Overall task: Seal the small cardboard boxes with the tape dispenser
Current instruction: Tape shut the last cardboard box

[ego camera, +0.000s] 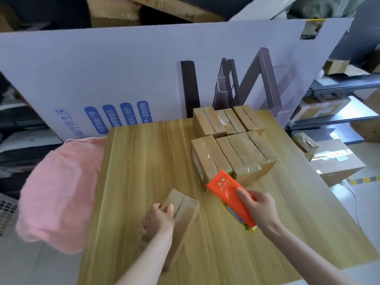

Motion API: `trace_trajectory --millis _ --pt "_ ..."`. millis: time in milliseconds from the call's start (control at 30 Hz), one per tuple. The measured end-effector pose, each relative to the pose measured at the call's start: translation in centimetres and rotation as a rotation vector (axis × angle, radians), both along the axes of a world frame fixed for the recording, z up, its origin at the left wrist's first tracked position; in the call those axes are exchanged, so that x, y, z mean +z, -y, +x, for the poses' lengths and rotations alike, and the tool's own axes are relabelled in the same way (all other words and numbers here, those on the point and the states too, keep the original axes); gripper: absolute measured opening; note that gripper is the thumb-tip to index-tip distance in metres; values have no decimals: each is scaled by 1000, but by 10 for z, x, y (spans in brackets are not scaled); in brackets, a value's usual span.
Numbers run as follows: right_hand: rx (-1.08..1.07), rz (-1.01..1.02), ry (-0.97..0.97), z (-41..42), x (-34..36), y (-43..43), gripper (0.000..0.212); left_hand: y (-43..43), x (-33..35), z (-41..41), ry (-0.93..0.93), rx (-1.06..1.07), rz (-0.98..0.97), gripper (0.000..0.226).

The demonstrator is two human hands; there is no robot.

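The pale wood-grain tabletop (144, 161) fills the middle of the view. A large white printed cardboard sheet (102, 68) stands along its far edge, at 12 o'clock. Brown cartons (123, 9) are piled behind the sheet.

At 9 o'clock a pink cloth (57, 192) hangs off the tabletop's left edge. At 3 o'clock dark metal shelves (339, 85) carry more cartons. Below them a brown carton (337, 161) sits on the floor near a strip of yellow-and-black floor tape (364, 179).

A cluster of taped boxes (232, 153) stands at 1 o'clock on the tabletop, in two rows packed side by side, with glossy tape across their tops.

Near the tabletop's middle, at 6 o'clock, lies a small cardboard box (183, 204) whose top seam shows as a dark bare line. The left hand (158, 219) has its grip curled over the box's near end.

At 4 o'clock the right hand (261, 208) has its grip closed around the orange tape dispenser (228, 194), thumb on top. The dispenser's toothed front edge points at the nearest taped box. I cannot tell whether the two touch.
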State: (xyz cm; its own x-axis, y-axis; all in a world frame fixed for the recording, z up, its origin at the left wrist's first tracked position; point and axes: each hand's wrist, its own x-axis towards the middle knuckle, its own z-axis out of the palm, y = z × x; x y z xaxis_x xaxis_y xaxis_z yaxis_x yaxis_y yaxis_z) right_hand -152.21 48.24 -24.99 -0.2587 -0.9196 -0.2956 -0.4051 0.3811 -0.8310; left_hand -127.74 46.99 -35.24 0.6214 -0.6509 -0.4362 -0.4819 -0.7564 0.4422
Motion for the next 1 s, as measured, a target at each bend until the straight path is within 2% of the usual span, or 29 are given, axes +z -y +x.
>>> trace_trajectory --millis 100,167,200,267,333,400,467,567,633,733,833,1000 --pt "29 -56 114 13 12 -8 29 1 22 -1 -183 -9 -201 40" --pt "56 -94 149 19 20 -11 24 7 54 -4 -488 -58 -373 26" --pt "66 -114 163 21 25 -12 23 11 74 -5 -636 -90 -391 21" --pt "86 -155 183 25 35 -13 22 15 111 -7 -871 -174 -342 32" --pt "103 -183 195 28 43 -13 26 17 136 -7 -972 -268 -270 46" --pt "114 -194 191 30 49 -13 26 16 150 -5 -1010 -340 -234 48" --pt "117 -202 186 32 53 -13 22 16 159 -5 -1043 -350 -268 38" --pt "116 -222 186 33 58 -13 19 18 163 -3 -1031 -321 -323 26" --pt "119 -238 182 34 61 -13 19 20 163 -1 -1067 -281 -301 27" --pt "140 -268 151 35 63 -14 19 21 165 0 -1135 -255 -231 16" --pt "156 -282 107 36 64 -15 22 23 166 -1 -1042 -283 -251 12" --pt "172 -288 -6 42 64 -15 20 27 169 0 -826 -287 -395 10"
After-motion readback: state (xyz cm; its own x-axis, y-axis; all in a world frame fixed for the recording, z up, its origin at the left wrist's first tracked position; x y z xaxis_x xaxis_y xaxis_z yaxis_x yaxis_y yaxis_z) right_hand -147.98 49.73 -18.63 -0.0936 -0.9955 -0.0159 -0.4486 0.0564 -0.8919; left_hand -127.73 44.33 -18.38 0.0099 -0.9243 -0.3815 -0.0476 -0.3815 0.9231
